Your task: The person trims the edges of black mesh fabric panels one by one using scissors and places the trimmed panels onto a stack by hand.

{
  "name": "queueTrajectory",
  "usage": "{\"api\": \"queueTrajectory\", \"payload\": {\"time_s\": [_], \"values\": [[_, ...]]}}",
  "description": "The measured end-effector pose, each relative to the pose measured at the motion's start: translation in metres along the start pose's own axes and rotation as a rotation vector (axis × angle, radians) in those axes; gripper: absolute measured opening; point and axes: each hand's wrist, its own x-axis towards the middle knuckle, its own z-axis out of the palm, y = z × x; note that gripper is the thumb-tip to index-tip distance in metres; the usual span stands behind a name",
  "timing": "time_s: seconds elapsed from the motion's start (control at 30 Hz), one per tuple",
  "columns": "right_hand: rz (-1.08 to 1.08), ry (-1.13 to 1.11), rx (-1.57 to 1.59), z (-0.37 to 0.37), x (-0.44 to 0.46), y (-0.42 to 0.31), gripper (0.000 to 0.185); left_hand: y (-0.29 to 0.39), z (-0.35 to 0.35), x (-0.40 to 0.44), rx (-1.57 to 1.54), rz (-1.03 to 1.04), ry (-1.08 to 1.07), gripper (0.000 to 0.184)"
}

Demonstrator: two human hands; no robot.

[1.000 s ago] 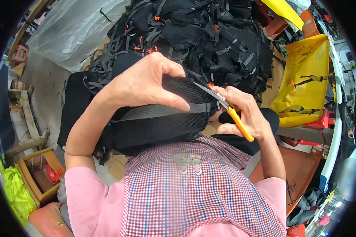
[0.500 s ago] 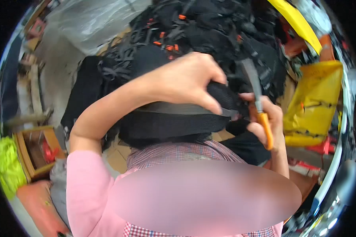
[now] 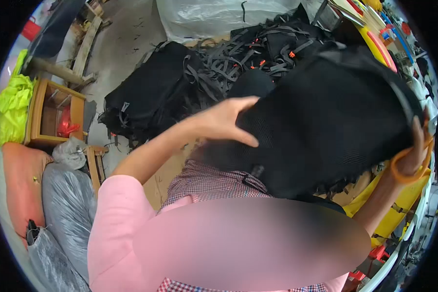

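Note:
A large black mesh piece [image 3: 326, 121], blurred in places, is held up between my hands over my lap. My left hand [image 3: 228, 119] pinches its left edge between thumb and fingers. At its far right edge, my right hand [image 3: 414, 153] grips the mesh, and the orange scissor handles [image 3: 405, 170] hang around that hand. The scissor blades cannot be made out. Beyond the mesh piece lies a heap of black straps and fabric [image 3: 258, 53] with orange buckles.
A black bag-like bundle [image 3: 155, 90] lies on the floor left of the heap. Farther left are a wooden box [image 3: 38, 114], neon yellow fabric [image 3: 12, 104], an orange sack [image 3: 22, 190] and grey plastic bags [image 3: 68, 204]. Yellow sheeting [image 3: 394, 209] is at the right.
The mesh piece has been raised and spread out toward the right. My right hand has moved up and right with the scissors. The view has turned toward the left.

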Motion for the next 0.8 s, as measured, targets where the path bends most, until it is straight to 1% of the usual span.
{"api": "queueTrajectory", "payload": {"time_s": [0.03, 0.07, 0.1, 0.13, 0.17, 0.2, 0.23, 0.27, 0.3, 0.33, 0.37, 0.4, 0.43, 0.47, 0.53, 0.6, 0.63, 0.67, 0.7, 0.73, 0.77, 0.8], "values": [[-0.007, 0.017, 0.043, 0.004, 0.020, 0.004, 0.047, -0.012, 0.005, -0.008, -0.154, -0.087, -0.082, 0.069], [-0.015, 0.034, 0.085, 0.008, 0.039, 0.007, 0.042, -0.018, 0.001, -0.013, -0.148, -0.130, -0.020, 0.061], [0.059, 0.065, 0.182, 0.018, 0.052, 0.004, 0.035, -0.023, -0.006, -0.019, -0.143, -0.175, 0.042, 0.054], [0.108, 0.053, 0.177, 0.016, 0.071, 0.021, 0.037, -0.028, -0.014, -0.025, -0.140, -0.223, 0.103, 0.047], [0.039, 0.047, -0.028, 0.024, 0.090, 0.032, 0.038, -0.017, -0.040, -0.027, -0.101, -0.301, 0.246, 0.035], [-0.029, 0.056, -0.233, 0.031, 0.110, 0.043, 0.040, 0.022, -0.072, -0.038, 0.103, -0.352, 0.431, 0.036], [-0.218, 0.076, -0.637, 0.048, 0.128, 0.046, 0.042, 0.062, -0.104, -0.048, 0.293, -0.434, 0.612, 0.037], [-0.316, 0.087, -0.815, 0.068, 0.140, 0.044, 0.041, 0.076, -0.142, -0.061, 0.375, -0.345, 0.735, 0.037], [-0.295, 0.065, -0.730, 0.097, 0.148, 0.038, 0.041, 0.090, -0.177, -0.081, 0.404, -0.241, 0.815, 0.038], [-0.240, 0.037, -0.579, 0.128, 0.152, 0.027, 0.041, 0.103, -0.211, -0.100, 0.416, -0.162, 0.858, 0.038], [-0.130, -0.012, -0.298, 0.163, 0.148, 0.010, 0.042, 0.115, -0.243, -0.119, 0.420, -0.120, 0.876, 0.039], [0.104, -0.119, 0.232, 0.202, 0.143, -0.007, 0.043, 0.128, -0.275, -0.139, 0.426, -0.106, 0.886, 0.040], [0.387, -0.178, 0.903, 0.242, 0.138, -0.027, 0.044, 0.138, -0.303, -0.160, 0.432, -0.111, 0.893, 0.041], [0.527, -0.230, 1.316, 0.280, 0.128, -0.049, 0.045, 0.151, -0.331, -0.178, 0.436, -0.127, 0.899, 0.041], [0.727, -0.338, 1.552, 0.356, 0.108, -0.087, 0.048, 0.154, -0.378, -0.213, 0.438, -0.205, 0.901, 0.043], [0.886, -0.468, 1.806, 0.429, 0.078, -0.111, 0.053, 0.123, -0.426, -0.251, 0.483, -0.349, 0.870, 0.045], [0.885, -0.544, 2.224, 0.473, 0.061, -0.110, 0.042, 0.093, -0.448, -0.269, 0.536, -0.438, 0.841, 0.046], [0.835, -0.432, 1.522, 0.476, 0.050, -0.130, 0.043, 0.048, -0.463, -0.284, 0.683, -0.507, 0.806, 0.053], [0.745, -0.314, 0.826, 0.471, 0.036, -0.147, 0.055, 0.002, -0.478, -0.299, 0.830, -0.574, 0.767, 0.060], [0.819, -0.385, 0.880, 0.471, 0.031, -0.145, 0.057, -0.043, -0.475, -0.306, 0.614, -0.632, 0.754, 0.061], [0.892, -0.453, 0.934, 0.470, 0.025, -0.137, 0.059, -0.061, -0.442, -0.287, 0.547, -0.763, 0.777, 0.064], [0.842, -0.429, 0.861, 0.463, 0.013, -0.126, 0.059, -0.126, -0.453, -0.303, 0.567, -0.710, 0.764, 0.062]]}}
